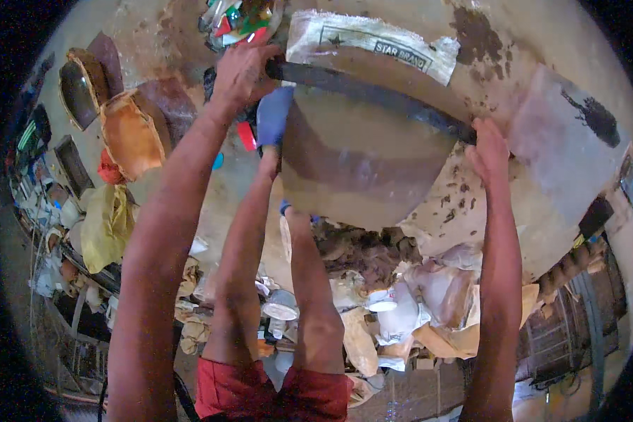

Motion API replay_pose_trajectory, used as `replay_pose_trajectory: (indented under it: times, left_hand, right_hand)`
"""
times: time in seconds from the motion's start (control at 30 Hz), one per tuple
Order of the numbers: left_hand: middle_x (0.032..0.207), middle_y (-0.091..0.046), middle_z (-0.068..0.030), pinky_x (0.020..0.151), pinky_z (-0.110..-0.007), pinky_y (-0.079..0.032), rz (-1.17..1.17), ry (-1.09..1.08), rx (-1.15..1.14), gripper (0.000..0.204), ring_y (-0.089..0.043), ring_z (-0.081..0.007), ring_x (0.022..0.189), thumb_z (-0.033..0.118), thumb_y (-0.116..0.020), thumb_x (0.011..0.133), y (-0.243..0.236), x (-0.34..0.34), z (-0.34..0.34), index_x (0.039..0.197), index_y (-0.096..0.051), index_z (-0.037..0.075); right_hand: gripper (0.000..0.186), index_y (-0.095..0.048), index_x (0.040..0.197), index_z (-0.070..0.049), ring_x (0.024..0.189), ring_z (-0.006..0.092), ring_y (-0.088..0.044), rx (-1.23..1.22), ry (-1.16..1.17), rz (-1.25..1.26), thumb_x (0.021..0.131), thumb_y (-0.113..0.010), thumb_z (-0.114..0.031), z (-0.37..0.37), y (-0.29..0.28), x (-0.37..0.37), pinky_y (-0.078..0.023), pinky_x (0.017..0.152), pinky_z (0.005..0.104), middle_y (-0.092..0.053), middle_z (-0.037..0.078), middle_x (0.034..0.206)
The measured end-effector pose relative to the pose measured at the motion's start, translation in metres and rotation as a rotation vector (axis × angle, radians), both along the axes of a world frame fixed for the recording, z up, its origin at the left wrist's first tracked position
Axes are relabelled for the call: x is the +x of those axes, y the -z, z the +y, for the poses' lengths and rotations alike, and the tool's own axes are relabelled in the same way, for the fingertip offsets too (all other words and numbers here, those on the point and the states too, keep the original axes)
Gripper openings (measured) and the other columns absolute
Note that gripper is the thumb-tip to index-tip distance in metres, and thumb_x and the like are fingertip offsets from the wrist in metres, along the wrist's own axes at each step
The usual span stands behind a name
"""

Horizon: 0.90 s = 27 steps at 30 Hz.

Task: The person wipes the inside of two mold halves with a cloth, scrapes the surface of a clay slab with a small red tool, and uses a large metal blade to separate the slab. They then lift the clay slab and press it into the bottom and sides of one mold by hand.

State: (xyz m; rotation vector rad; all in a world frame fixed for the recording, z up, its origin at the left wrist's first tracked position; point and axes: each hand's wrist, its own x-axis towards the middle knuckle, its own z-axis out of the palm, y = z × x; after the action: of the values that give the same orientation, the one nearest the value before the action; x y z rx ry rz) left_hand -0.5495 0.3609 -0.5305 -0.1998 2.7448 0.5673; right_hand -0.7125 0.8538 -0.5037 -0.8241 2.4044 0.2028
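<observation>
A long dark bar (373, 90) spans the space between my two hands. My left hand (243, 74) is closed round its left end, and my right hand (489, 148) grips the lower right end. Below the bar spreads a smooth, brownish, slightly shiny sheet (373, 165); whether it is joined to the bar I cannot tell. My foot in a blue slipper (274, 116) stands at the sheet's left edge. Beyond the bar lies a white woven sack (352, 35) with printing.
Colourful plastic bits (239, 21) sit at the far end. Two cut-open containers (135, 130) and a yellow bag (107, 228) are on the left. A pale sheet (563, 141) lies on the right. Brown fibrous material (362, 250) and bags (443, 288) are heaped near my legs.
</observation>
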Motion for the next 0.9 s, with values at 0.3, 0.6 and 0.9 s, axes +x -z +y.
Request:
replay_pose_trajectory:
  times: [0.3, 0.6, 0.9]
  left_hand:
    - [0.107, -0.069, -0.0088, 0.086, -0.048, -0.056, -0.033, 0.008, -0.018, 0.053, -0.067, -0.0356, 0.108, 0.013, -0.073, 0.066, 0.010, 0.090, 0.038, 0.118, -0.072, 0.015]
    - [0.105, -0.065, -0.0105, 0.089, -0.048, -0.050, -0.004, 0.055, 0.004, 0.048, -0.063, -0.0360, 0.105, 0.017, -0.076, 0.063, 0.003, 0.169, 0.077, 0.111, -0.070, 0.013]
    - [0.099, -0.063, -0.0105, 0.088, -0.047, -0.047, -0.121, 0.189, 0.059, 0.045, -0.062, -0.0358, 0.103, 0.022, -0.077, 0.058, -0.008, 0.228, 0.092, 0.102, -0.069, 0.012]
  right_hand:
    - [0.046, -0.063, 0.119, -0.006, 0.113, 0.0375, -0.062, 0.151, 0.038, -0.044, 0.073, -0.071, -0.008, 0.019, -0.012, 0.073, -0.053, 0.092, 0.0510, -0.062, 0.016, 0.113]
    - [0.041, -0.064, 0.108, -0.005, 0.108, 0.0418, -0.061, 0.005, 0.161, -0.125, 0.067, -0.070, -0.006, 0.074, -0.012, 0.215, -0.052, 0.088, 0.0530, -0.060, 0.018, 0.107]
    - [0.044, -0.064, 0.109, -0.009, 0.116, 0.0337, -0.056, 0.095, 0.380, -0.269, 0.067, -0.077, -0.011, 0.090, -0.006, 0.367, -0.049, 0.090, 0.0521, -0.058, 0.011, 0.115]
